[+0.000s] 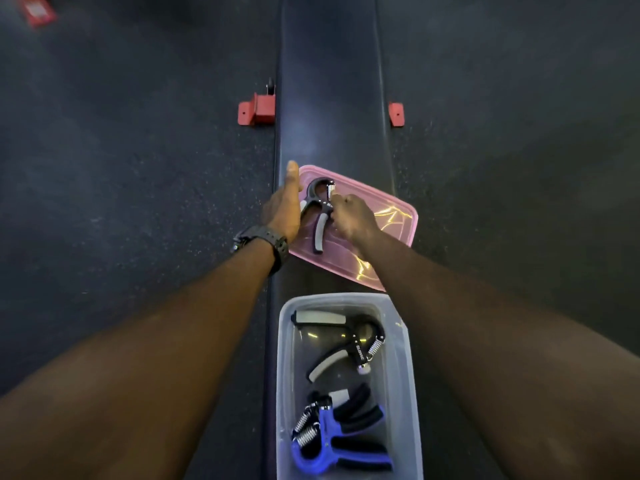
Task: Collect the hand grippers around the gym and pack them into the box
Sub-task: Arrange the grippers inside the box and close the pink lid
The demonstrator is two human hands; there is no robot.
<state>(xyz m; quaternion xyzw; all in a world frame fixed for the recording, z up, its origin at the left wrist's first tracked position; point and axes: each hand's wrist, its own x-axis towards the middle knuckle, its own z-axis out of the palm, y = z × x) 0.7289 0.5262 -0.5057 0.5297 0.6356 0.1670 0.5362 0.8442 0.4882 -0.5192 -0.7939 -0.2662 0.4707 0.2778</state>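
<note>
A black and grey hand gripper (318, 211) lies on a pink lid (388, 230) on the black bench. My right hand (351, 220) pinches it at its middle, by the spring side. My left hand (284, 206), with a black watch on the wrist, rests flat along the lid's left edge, touching the hand gripper's left handle. Nearer me stands a clear box (287, 375). Inside it lie a black and grey hand gripper (346, 341) and a blue and black one (332, 434).
The long black bench (329, 81) runs away from me down the middle. Red bench feet (256, 110) stick out on both sides. Dark speckled rubber floor lies left and right. A red object (36, 8) sits at the far left corner.
</note>
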